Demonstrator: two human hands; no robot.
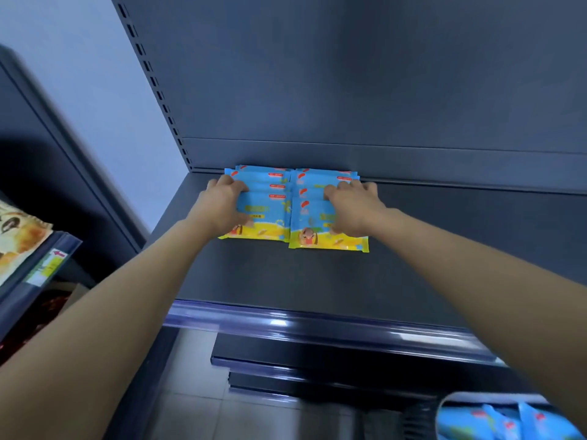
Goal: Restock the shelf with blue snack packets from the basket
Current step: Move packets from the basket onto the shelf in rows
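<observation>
Two overlapping rows of blue snack packets with yellow bottoms lie flat at the back left of the dark shelf [317, 281]. My left hand [222, 203] grips the left row [270, 214] at its left edge, fingers curled over the far packets and thumb on top. On the other side, my right hand [354, 209] holds the right row [313, 223] from its right edge with bent fingers on the upper packets. At the bottom right, the basket [451, 404] shows more blue packets [502, 422].
The shelf's front has a glossy price rail [301, 319], with lower shelves [317, 360] beneath it. To the right of the packets the shelf surface is bare. A neighbouring shelf at the left carries an orange snack bag [19, 236] and a price tag [50, 265].
</observation>
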